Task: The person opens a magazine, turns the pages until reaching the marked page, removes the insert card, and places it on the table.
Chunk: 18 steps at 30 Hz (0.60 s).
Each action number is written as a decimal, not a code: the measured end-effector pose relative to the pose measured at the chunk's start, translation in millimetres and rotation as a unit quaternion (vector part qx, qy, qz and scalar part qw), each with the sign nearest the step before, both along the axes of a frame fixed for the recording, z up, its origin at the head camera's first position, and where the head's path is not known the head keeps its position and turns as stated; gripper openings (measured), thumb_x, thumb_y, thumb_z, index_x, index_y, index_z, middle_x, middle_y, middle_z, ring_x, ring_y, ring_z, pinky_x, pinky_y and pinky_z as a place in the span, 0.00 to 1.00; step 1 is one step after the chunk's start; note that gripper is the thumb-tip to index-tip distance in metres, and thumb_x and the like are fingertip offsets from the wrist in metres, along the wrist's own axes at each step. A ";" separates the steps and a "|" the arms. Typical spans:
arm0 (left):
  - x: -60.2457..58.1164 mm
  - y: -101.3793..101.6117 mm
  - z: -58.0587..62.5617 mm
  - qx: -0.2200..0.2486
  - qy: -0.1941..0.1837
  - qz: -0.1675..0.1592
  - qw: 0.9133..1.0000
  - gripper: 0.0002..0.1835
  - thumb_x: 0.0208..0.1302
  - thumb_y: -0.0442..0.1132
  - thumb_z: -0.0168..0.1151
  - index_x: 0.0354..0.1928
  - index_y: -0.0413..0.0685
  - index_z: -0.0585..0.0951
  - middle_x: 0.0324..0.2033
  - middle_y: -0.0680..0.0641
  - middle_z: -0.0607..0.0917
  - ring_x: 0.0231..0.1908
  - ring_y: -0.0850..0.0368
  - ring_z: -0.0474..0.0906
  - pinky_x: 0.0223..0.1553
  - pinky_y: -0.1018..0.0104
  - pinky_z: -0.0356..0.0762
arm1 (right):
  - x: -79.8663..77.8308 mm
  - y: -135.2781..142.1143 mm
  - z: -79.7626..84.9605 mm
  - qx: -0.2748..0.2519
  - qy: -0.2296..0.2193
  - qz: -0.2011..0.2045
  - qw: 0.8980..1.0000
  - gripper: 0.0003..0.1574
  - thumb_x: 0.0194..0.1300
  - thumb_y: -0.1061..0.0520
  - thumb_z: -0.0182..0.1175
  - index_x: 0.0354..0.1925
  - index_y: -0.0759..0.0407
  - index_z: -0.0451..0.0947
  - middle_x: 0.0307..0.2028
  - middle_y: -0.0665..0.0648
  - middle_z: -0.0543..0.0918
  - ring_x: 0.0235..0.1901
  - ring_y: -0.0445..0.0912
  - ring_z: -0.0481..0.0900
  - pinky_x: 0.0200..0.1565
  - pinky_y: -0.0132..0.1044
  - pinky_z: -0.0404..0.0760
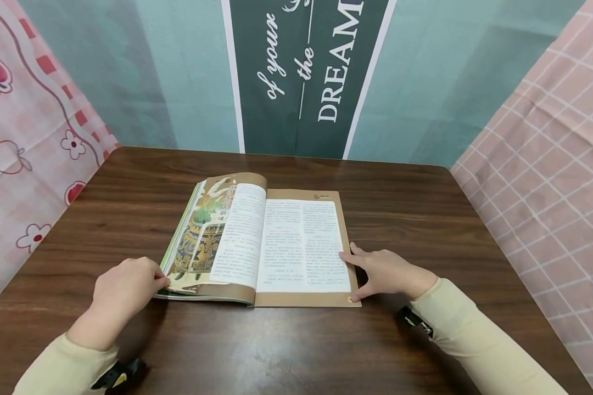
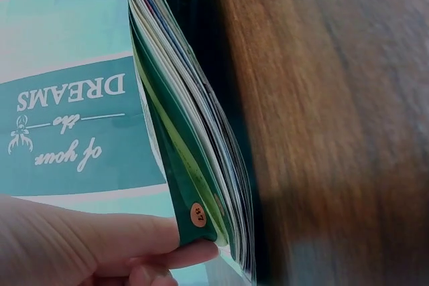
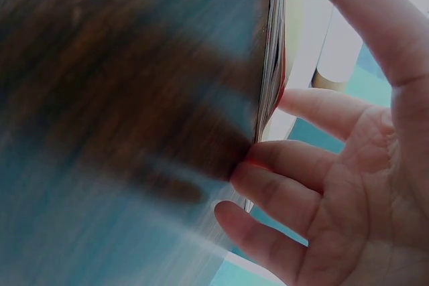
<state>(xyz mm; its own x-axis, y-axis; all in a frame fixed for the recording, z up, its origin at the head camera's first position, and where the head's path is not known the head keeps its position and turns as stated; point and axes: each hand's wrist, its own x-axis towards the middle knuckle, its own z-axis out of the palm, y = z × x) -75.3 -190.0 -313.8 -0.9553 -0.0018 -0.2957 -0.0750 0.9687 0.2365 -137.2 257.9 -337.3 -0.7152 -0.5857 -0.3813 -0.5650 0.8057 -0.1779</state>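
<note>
An open magazine (image 1: 296,247) lies on the table, its left side bulging up towards the spine. The left page has a picture of a patterned vessel; columns of text fill the right page. At the lower left corner, my left hand (image 1: 126,288) pinches a page between thumb and fingers. That green page corner (image 2: 193,199) carries a small orange circle in the left wrist view. My right hand (image 1: 387,271) rests at the right edge with its fingers spread. In the right wrist view, fingertips (image 3: 258,159) touch the edge of the stacked pages.
The dark wood table (image 1: 400,208) extends around the magazine on all sides. Behind it hangs a teal cloth (image 1: 188,71) with white lettering on a darker band. Patterned pink cloths stand at the left (image 1: 34,153) and right (image 1: 548,181). Both wrists wear black straps.
</note>
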 end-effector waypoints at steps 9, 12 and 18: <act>1.3 1.1 -4.2 -0.013 -0.003 -0.007 1.000 0.05 0.54 0.43 0.65 0.23 0.56 0.84 0.25 0.43 0.83 0.22 0.49 0.76 0.19 0.50 0.69 | -2.1 -0.8 -0.5 -0.004 -0.010 -0.006 1.000 0.58 0.44 0.31 0.68 0.66 0.59 0.64 0.63 0.73 0.62 0.19 0.43 0.72 0.30 0.37 0.73; 2.0 2.4 -5.4 -0.019 -0.006 -0.015 1.000 0.06 0.54 0.43 0.66 0.21 0.57 0.83 0.24 0.44 0.82 0.21 0.50 0.76 0.18 0.50 0.68 | -2.0 -1.2 -0.8 -0.006 -0.012 -0.005 1.000 0.58 0.44 0.31 0.68 0.66 0.59 0.64 0.62 0.74 0.62 0.20 0.44 0.73 0.31 0.38 0.74; 2.8 5.5 -4.6 -0.040 0.009 -0.026 0.999 0.13 0.51 0.46 0.69 0.17 0.52 0.77 0.20 0.45 0.80 0.19 0.48 0.76 0.17 0.49 0.68 | -2.5 -2.7 1.6 -0.001 -0.008 -0.006 1.000 0.58 0.43 0.30 0.67 0.65 0.59 0.64 0.62 0.74 0.62 0.22 0.44 0.75 0.33 0.40 0.76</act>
